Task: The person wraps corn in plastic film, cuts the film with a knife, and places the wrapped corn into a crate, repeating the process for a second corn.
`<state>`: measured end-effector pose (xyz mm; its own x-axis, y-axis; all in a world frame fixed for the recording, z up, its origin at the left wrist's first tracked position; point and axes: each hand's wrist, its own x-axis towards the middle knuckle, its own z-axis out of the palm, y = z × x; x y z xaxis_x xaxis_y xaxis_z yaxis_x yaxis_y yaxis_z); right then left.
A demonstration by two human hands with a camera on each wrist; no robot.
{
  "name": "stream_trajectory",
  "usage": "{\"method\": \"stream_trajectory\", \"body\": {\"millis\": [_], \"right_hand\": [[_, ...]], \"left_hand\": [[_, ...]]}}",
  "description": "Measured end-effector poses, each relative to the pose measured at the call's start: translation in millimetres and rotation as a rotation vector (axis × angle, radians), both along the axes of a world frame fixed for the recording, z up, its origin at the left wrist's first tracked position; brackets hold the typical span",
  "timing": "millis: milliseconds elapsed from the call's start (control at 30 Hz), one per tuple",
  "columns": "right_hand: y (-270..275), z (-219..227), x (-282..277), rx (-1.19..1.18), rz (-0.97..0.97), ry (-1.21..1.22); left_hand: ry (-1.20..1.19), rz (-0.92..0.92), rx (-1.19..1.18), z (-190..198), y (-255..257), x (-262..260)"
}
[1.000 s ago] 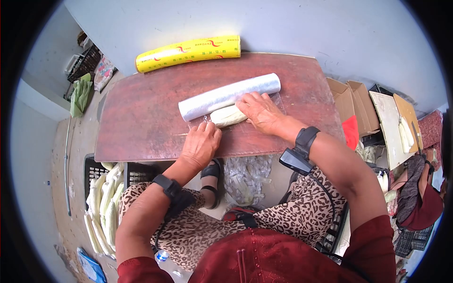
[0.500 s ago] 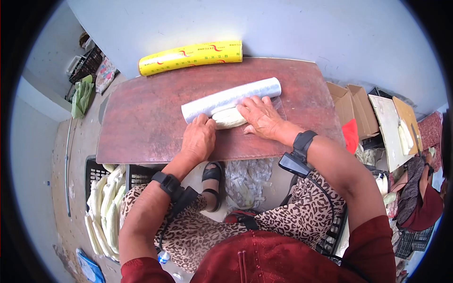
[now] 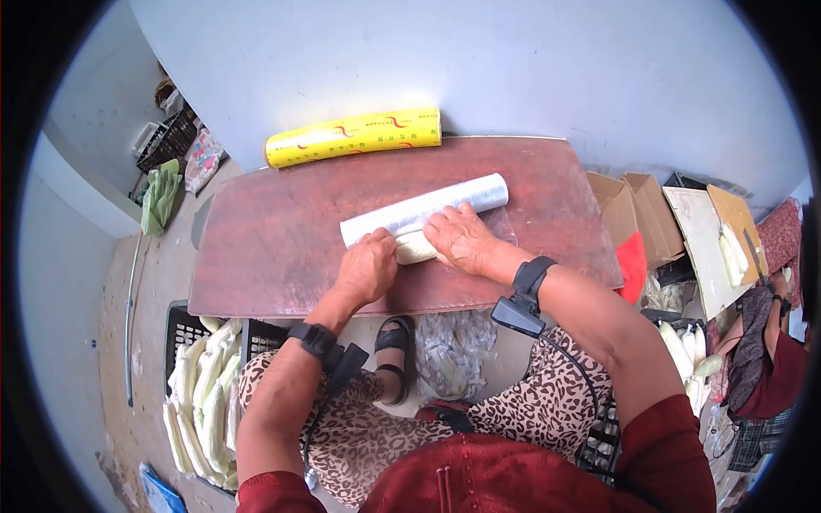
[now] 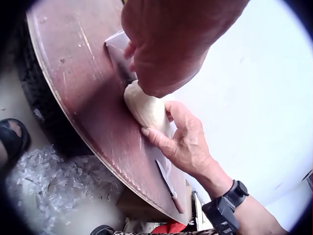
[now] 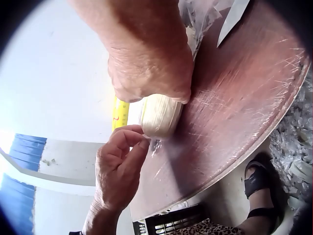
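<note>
A pale, ribbed ear of corn [image 3: 416, 247] in its husk lies on the red-brown table [image 3: 256, 248], along the near side of a clear cling film roll [image 3: 428, 208]. My right hand [image 3: 462, 239] grips its right part, with thumb and fingers on opposite sides in the left wrist view. At the corn's left end, my left hand [image 5: 120, 166] pinches thin film between thumb and forefinger in the right wrist view. A sheet of film [image 3: 500, 224] shows beyond my right hand. Under the right forearm, a knife [image 4: 168, 181] lies on the table, hidden from the head view.
A yellow printed roll [image 3: 355, 137] lies along the table's back edge by the wall. Crates of corn [image 3: 205, 393] stand at the lower left. Crumpled plastic [image 3: 453, 350] lies on the floor below. Cardboard boxes [image 3: 637, 214] and another person's sleeve [image 3: 774, 376] are at the right.
The left hand has moved up from the corn's near left side to beside the film roll's left end. The corn lies closer against the roll. The head view has tilted up.
</note>
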<state>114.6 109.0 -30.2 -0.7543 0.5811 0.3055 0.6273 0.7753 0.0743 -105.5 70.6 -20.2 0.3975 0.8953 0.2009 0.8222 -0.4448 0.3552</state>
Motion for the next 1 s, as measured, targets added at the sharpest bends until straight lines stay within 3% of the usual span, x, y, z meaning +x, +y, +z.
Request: {"method": "stream_trajectory", "body": {"millis": [367, 567, 667, 767, 900, 1000], "right_hand": [[-39, 9, -29, -0.198, -0.026, -0.082], [-43, 10, -28, -0.111, 0.018, 0.034], [-38, 3, -28, -0.098, 0.041, 0.024], [-39, 9, -28, -0.145, 0.030, 0.051], [-38, 12, -26, -0.202, 0.023, 0.018], [-37, 7, -25, -0.203, 0.026, 0.034]], "left_hand": [[0.364, -0.028, -0.333, 35, 0, -26], [0.416, 0.013, -0.232, 35, -1, -27], [0.407, 0.041, -0.050, 32, -2, -31], [0.382, 0.185, 0.079, 44, -3, -30], [0.071, 0.044, 0.283, 51, -17, -6], [-0.084, -0.104, 0.131, 30, -34, 19]]}}
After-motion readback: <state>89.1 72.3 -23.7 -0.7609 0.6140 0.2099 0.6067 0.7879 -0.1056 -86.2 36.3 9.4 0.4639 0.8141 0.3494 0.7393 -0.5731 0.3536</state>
